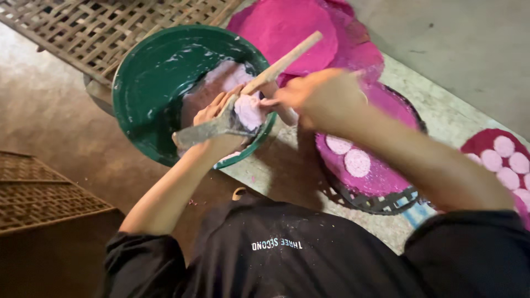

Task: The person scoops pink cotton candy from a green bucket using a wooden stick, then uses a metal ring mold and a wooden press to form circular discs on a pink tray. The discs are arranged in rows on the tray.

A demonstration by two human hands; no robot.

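Both hands (221, 118) work pink dough (248, 110) — wooden paddle (276, 69) between.

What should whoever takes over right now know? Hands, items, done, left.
Left hand: over the green basin, holding a flat scraper by its wooden handle, a lump of pale pink dough on it.
Right hand: fingertips at the dough lump, pinching or shaping it.
Basin: more pale dough inside.
Done: two pale discs on the pink cloth tray beside the basin; several more on the far-right tray.
Left: near tray mostly unfilled; dough remains in the basin.
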